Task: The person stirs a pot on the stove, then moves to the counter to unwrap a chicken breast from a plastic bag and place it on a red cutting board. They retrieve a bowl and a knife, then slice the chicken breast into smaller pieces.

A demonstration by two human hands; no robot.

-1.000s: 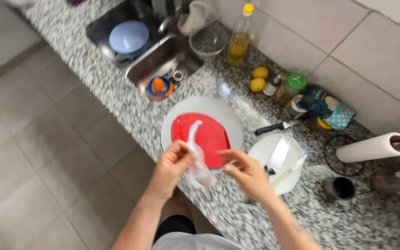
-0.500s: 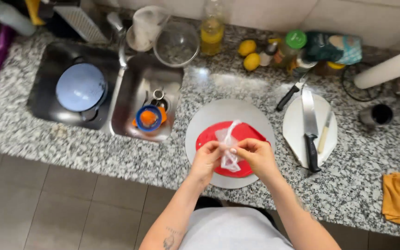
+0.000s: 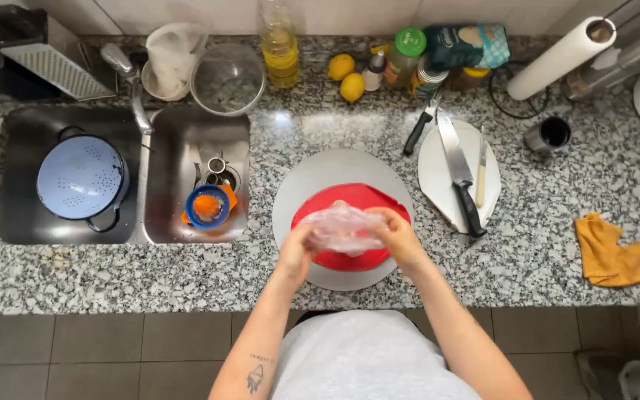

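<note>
From the head camera, looking straight down on a speckled granite counter (image 3: pixel 527 244): both hands meet over the red disc (image 3: pixel 350 255), which lies on a round grey board (image 3: pixel 335 174). The left hand (image 3: pixel 298 252) and the right hand (image 3: pixel 398 237) each pinch an edge of a crumpled sheet of clear plastic film (image 3: pixel 342 228), fingers curled in, pulling it apart just above the red disc. The step in hand looks like opening out the film, and the next move would call for a steady, even stretch so the thin sheet does not cling to itself or tear. To the right, a white cutting board (image 3: pixel 438 174) carries a large knife (image 3: pixel 459 174), with an orange cloth (image 3: pixel 609 252) well apart near the counter's edge. To the left, the sink (image 3: pixel 161 170) holds a small blue bowl (image 3: pixel 207 206), and a pale blue colander (image 3: pixel 81 178) sits in the next basin. Against half a second ago, the film was a narrow twisted strip between the hands; now it is spread wider, and the hands sit a little further apart.
</note>
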